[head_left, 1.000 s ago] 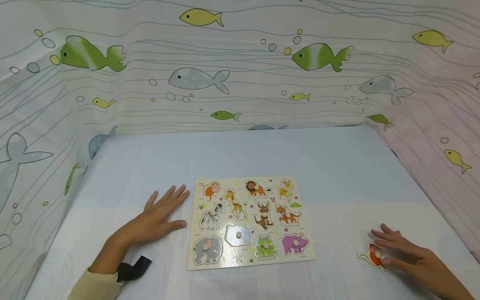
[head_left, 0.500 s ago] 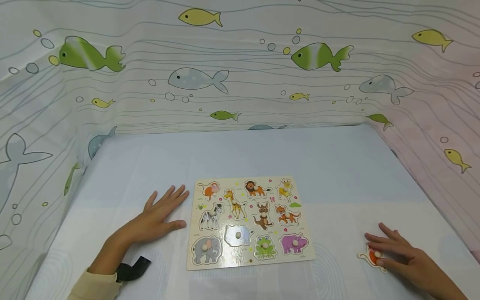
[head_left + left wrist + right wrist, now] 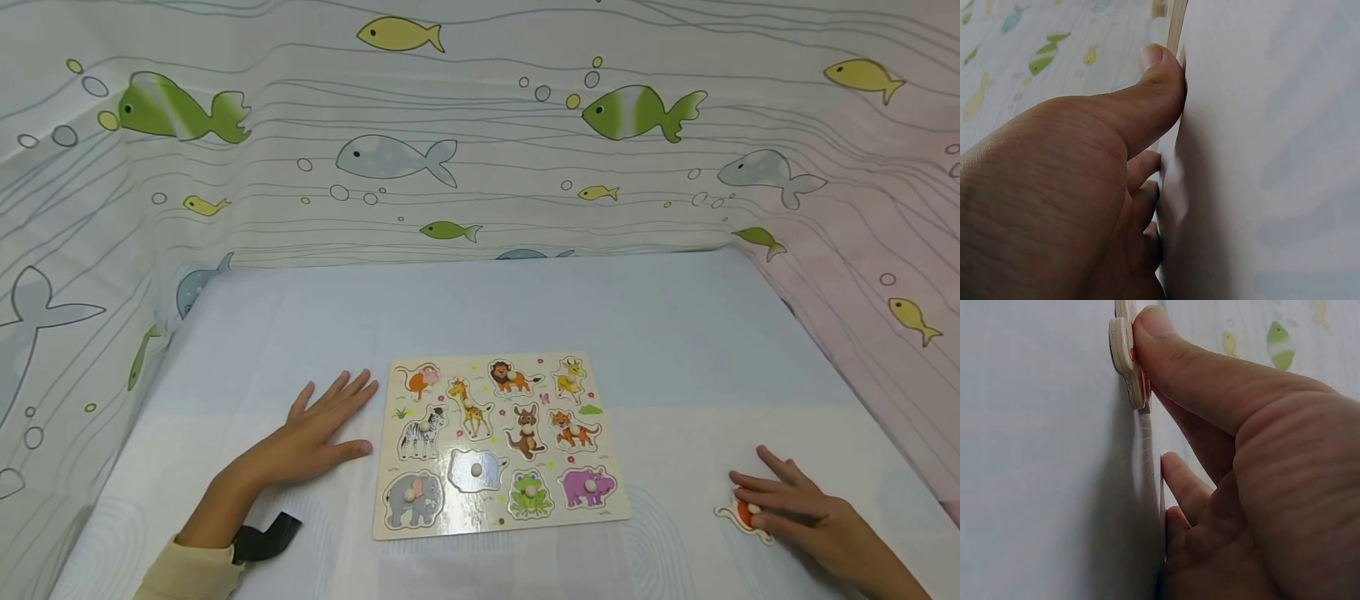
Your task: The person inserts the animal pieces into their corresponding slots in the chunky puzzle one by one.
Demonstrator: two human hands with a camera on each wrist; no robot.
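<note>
Near the right edge of the head view, my right hand (image 3: 817, 517) has its thumb and index finger at the round knob of a monkey puzzle piece (image 3: 744, 512), pinching it. The piece lies on the white tabletop; its wooden edge (image 3: 1124, 353) shows beside my thumb in the right wrist view. My left hand (image 3: 315, 442) rests flat, fingers spread, just left of a wooden animal puzzle board (image 3: 476, 515). Knobbed animals fill the board, including a giraffe (image 3: 469, 408), zebra (image 3: 423, 433) and frog (image 3: 531, 493). A monkey picture (image 3: 422, 382) without a knob shows at its upper left.
A black angular device (image 3: 268, 537) sits at my left wrist, by the beige sleeve (image 3: 191, 573). Cloth walls (image 3: 510, 117) with printed fish rise behind and on both sides of the table (image 3: 480, 304).
My right hand has shifted slightly left and closed in over the monkey puzzle piece, its thumb and index finger now at the knob. My left hand and the board have stayed put.
</note>
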